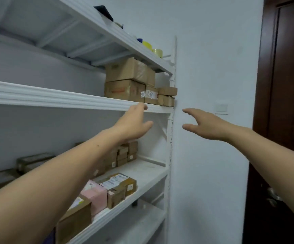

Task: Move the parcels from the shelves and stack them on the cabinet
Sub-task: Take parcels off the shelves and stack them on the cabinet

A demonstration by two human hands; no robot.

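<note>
The left hand (134,124) and right hand (204,125) reach open and empty toward the brown parcels (125,85) at centre frame on the middle shelf (54,97), and with more boxes (118,187) below and the cabinet out of view, most of the work seems left.

White shelves (58,98) against a pale wall (213,50), with a dark door (288,85) at the right edge.
The shelves fill the left half of the frame in tiers, their boards running back toward the centre to a slotted white upright (175,55) fixed against the wall. The ribbed underside of the top shelf (58,27) shows at upper left. The plain wall takes the centre, with a white switch plate (221,107) right of the middle. The brown wooden door runs down the right edge, its metal handle (272,197) at lower right. The light is cool and even, with soft shade under the boards.
</note>
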